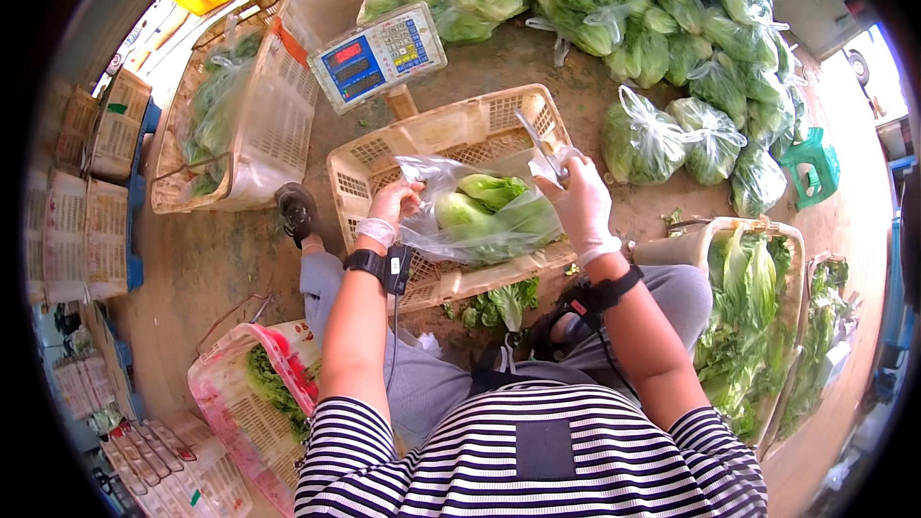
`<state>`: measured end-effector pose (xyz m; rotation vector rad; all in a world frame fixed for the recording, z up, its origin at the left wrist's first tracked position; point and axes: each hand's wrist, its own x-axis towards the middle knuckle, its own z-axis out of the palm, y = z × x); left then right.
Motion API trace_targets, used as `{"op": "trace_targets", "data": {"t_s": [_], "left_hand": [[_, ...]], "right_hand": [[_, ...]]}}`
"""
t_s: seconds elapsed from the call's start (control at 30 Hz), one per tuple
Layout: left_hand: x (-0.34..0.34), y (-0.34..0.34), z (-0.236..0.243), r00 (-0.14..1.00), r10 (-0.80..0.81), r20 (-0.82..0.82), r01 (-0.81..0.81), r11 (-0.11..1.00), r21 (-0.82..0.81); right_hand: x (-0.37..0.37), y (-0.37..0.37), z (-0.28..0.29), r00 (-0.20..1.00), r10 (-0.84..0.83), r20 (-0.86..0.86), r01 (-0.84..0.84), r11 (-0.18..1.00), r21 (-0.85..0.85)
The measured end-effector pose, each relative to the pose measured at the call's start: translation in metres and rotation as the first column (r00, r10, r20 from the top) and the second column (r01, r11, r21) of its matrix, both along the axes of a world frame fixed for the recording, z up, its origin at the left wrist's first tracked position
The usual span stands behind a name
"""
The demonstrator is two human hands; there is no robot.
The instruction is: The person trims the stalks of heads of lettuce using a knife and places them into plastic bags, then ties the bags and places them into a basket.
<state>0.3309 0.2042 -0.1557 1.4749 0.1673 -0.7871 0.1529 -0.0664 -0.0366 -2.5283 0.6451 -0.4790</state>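
A clear plastic bag (422, 230) with green lettuce heads (480, 206) in it lies over a shallow cream plastic basket (451, 129) in front of me. My left hand (391, 203), in a thin clear glove, is closed on the bag's left edge. On the other side, my gloved right hand (581, 200) is closed around a metal tool (533, 132), which looks like a knife with its blade pointing up and left. The bag's right edge also reaches that hand; whether the fingers pinch it is hard to see.
A digital scale display (379, 56) stands behind the basket. Bagged lettuce (662, 29) is piled at the far right. Crates of loose lettuce (743, 278) and a pink-white basket (240, 393) flank my legs. A tall crate (273, 125) stands left; a green stool (813, 168) is right.
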Motion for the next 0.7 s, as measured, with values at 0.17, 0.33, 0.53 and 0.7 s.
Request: {"op": "trace_targets", "data": {"t_s": [0.17, 0.33, 0.53, 0.7], "left_hand": [[-0.024, -0.037, 0.103, 0.996, -0.086, 0.031, 0.085, 0.752, -0.653], [-0.028, -0.003, 0.148, 0.907, 0.078, 0.414, 0.12, 0.894, -0.432], [-0.057, 0.024, 0.182, 1.0, -0.007, -0.01, -0.004, 0.602, -0.798], [-0.083, 0.044, 0.225, 0.964, 0.085, 0.252, 0.116, 0.719, -0.686]], "right_hand": [[0.008, -0.025, -0.069, 0.939, -0.086, -0.332, 0.048, 0.992, -0.119], [0.003, -0.043, -0.107, 0.958, -0.08, -0.275, 0.059, 0.995, -0.086], [-0.011, -0.059, 0.023, 0.822, -0.446, 0.353, -0.263, 0.251, 0.931], [-0.039, -0.065, 0.084, 0.705, -0.53, 0.471, -0.488, 0.119, 0.865]]}}
